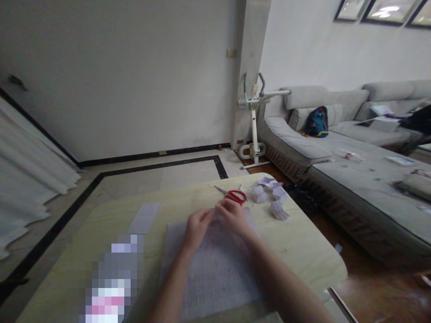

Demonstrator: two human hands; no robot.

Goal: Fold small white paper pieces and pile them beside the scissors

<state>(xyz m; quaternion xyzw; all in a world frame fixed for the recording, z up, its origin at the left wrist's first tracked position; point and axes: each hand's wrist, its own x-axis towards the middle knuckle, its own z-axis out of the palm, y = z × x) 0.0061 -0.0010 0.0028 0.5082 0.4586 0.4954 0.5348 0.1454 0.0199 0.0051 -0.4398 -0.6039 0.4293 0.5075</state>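
Both of my hands meet over the upper edge of a large sheet of paper (215, 278) covered in small writing and grid lines. My left hand (198, 228) is closed in a pinch, with its fingertips against those of my right hand (233, 219), which pinches too. Between the fingertips shows a small pale piece of paper (217, 215), mostly hidden by the fingers. Just beyond my right hand lie scissors (235, 196) with red handles, blades pointing left. Several small folded papers (279, 211) lie to their right.
A plain paper rectangle (144, 218) lies on the left of the pale wooden table (303, 251); a blurred-out patch covers the area nearer me. Beyond the table's right edge are a black bag (301, 197) and a grey sofa (363, 179). An exercise machine (254, 125) stands behind.
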